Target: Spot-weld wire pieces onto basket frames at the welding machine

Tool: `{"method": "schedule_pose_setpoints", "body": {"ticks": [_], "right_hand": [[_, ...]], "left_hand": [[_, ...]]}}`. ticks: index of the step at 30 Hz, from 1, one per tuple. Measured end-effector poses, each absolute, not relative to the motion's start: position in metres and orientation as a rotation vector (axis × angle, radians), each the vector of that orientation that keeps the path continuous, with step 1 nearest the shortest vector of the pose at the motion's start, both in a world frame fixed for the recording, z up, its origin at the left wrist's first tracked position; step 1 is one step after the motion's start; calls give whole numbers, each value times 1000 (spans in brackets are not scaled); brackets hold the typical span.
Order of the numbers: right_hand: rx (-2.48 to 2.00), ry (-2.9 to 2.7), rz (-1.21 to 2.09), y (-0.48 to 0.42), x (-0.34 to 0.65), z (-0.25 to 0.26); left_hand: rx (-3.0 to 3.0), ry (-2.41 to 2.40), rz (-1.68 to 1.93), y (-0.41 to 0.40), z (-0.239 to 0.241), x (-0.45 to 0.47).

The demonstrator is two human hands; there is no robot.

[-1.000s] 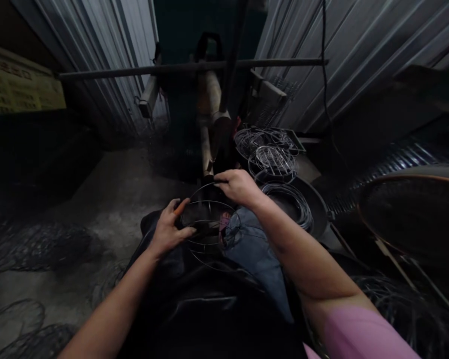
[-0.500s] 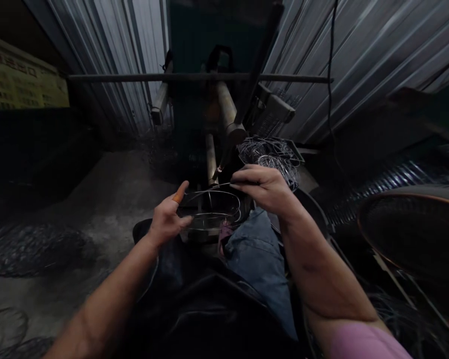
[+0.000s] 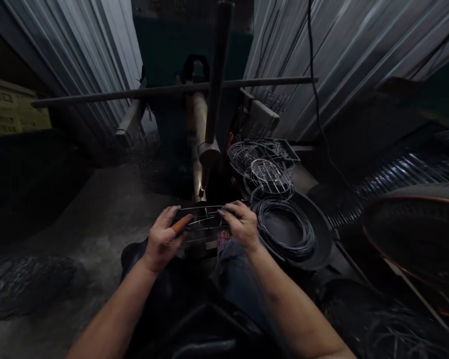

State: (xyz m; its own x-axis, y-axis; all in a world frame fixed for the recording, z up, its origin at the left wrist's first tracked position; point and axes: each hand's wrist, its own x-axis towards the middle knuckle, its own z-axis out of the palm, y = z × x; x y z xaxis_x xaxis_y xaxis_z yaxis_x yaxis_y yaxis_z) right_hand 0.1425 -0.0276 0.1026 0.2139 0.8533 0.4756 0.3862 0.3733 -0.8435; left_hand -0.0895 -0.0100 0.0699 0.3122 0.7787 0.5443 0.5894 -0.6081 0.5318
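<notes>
Between my two hands is a thin metal wire frame (image 3: 205, 206) with a curved outer wire and short cross wires; dim light hides much of its shape. My left hand (image 3: 163, 240), with an orange cover on one digit, is closed on its left side. My right hand (image 3: 241, 223) pinches the right side between thumb and fingers. Just beyond the frame, the lower electrode tip (image 3: 200, 198) of a machine stands close to the wire. Above it, the machine's upper arm (image 3: 208, 152) points down toward that tip.
Loose wire pieces and round wire racks (image 3: 269, 172) are heaped at the right. Below them, a wire coil (image 3: 286, 224) lies in a dark round pan (image 3: 324, 244). A horizontal bar (image 3: 164, 91) crosses the machine. A yellow crate (image 3: 18, 109) sits at far left.
My right hand has moved down and left, nearer my left hand, and the frame now sits closer below the electrode. My left fingers have closed in on the wire. The view has shifted right.
</notes>
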Motion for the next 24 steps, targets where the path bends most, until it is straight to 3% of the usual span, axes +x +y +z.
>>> {"method": "schedule_pose_setpoints", "body": {"ticks": [24], "right_hand": [[-1189,-1346,217,8,131,86]], "left_hand": [[2481,1174,1279,31,74,-88]]}}
